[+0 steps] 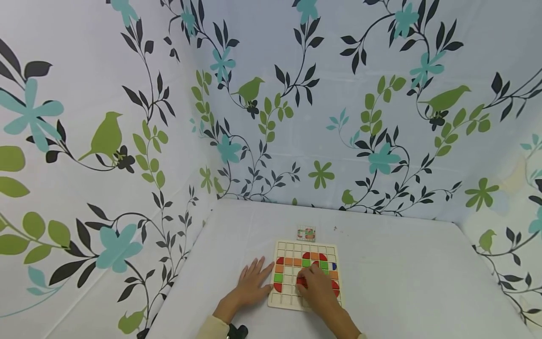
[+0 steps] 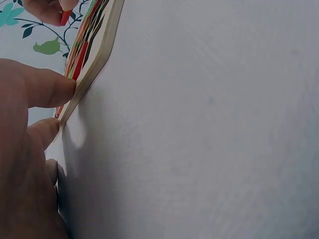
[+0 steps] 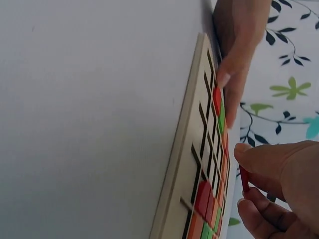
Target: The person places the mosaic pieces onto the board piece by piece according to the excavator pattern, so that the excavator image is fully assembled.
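A wooden grid board (image 1: 282, 303) lies on the table, with red, orange, green and blue tiles in some of its squares. My left hand (image 1: 252, 285) rests flat with spread fingers at the board's left side. Its thumb and a fingertip touch the board's edge (image 2: 102, 59) in the left wrist view. Over the middle of the board, my right hand (image 1: 318, 287) pinches a small red tile (image 3: 244, 178) between thumb and fingertips. In the right wrist view that tile stands on edge above the board, apart from it. The hand hides part of the grid in the head view.
Just beyond the board's far edge lies a small picture card (image 1: 306, 233) with coloured shapes. A white cloth covers the table (image 1: 402, 273). Patterned curtains (image 1: 271, 141) with birds and leaves hang behind and at the left. A dark device (image 1: 237, 331) sits at my left wrist.
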`<action>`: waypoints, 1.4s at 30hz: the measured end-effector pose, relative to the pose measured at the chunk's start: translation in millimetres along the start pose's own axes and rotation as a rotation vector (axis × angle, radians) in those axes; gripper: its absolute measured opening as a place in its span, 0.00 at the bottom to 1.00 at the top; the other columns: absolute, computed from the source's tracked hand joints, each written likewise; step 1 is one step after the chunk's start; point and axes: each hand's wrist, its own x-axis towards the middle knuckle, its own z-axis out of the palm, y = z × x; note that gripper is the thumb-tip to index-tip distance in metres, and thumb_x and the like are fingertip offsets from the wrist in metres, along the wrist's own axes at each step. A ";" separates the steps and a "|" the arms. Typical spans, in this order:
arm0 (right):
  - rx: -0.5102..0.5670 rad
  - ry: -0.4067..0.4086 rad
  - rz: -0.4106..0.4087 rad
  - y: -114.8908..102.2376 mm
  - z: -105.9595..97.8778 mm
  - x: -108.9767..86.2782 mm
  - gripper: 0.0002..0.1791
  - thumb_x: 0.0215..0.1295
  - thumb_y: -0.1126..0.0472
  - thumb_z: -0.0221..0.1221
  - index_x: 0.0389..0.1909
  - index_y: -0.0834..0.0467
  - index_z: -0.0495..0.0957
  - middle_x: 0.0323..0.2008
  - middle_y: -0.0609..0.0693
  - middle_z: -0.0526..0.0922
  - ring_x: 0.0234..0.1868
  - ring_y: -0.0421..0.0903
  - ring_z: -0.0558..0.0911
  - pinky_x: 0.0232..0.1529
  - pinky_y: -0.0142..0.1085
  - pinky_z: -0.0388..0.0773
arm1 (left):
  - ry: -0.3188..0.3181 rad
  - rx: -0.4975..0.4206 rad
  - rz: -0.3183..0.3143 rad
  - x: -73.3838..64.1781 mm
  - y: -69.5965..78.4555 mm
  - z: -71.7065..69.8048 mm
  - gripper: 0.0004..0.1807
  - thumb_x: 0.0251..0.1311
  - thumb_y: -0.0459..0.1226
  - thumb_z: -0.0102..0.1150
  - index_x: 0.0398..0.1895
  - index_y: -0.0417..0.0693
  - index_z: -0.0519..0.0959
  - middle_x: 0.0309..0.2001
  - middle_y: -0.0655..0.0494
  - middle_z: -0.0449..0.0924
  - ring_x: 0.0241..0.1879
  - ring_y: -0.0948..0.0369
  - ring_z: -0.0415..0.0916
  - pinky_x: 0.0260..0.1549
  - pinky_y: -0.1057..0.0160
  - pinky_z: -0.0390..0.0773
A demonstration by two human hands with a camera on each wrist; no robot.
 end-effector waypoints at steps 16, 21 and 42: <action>0.018 -0.134 -0.127 -11.1 19.5 3.8 0.10 0.63 0.57 0.75 0.42 0.52 0.85 0.33 0.41 0.80 0.35 0.39 0.73 0.39 0.41 0.73 | 0.001 0.025 0.015 2.8 -10.0 8.6 0.37 0.73 0.49 0.52 0.83 0.52 0.61 0.84 0.38 0.50 0.83 0.35 0.43 0.77 0.28 0.42; 0.039 -0.136 -0.177 -8.9 15.8 4.4 0.08 0.63 0.62 0.74 0.37 0.52 0.84 0.32 0.40 0.81 0.35 0.38 0.73 0.39 0.38 0.76 | 0.002 0.009 0.037 2.8 -6.7 6.4 0.36 0.73 0.49 0.54 0.82 0.50 0.63 0.83 0.35 0.52 0.82 0.33 0.45 0.76 0.26 0.45; -0.029 -0.196 -0.269 -5.0 13.9 11.0 0.08 0.66 0.66 0.70 0.41 0.49 0.88 0.38 0.39 0.84 0.39 0.37 0.79 0.47 0.40 0.80 | -0.018 -0.007 0.038 1.1 1.2 1.9 0.36 0.73 0.46 0.55 0.81 0.46 0.64 0.83 0.34 0.52 0.82 0.32 0.45 0.75 0.25 0.44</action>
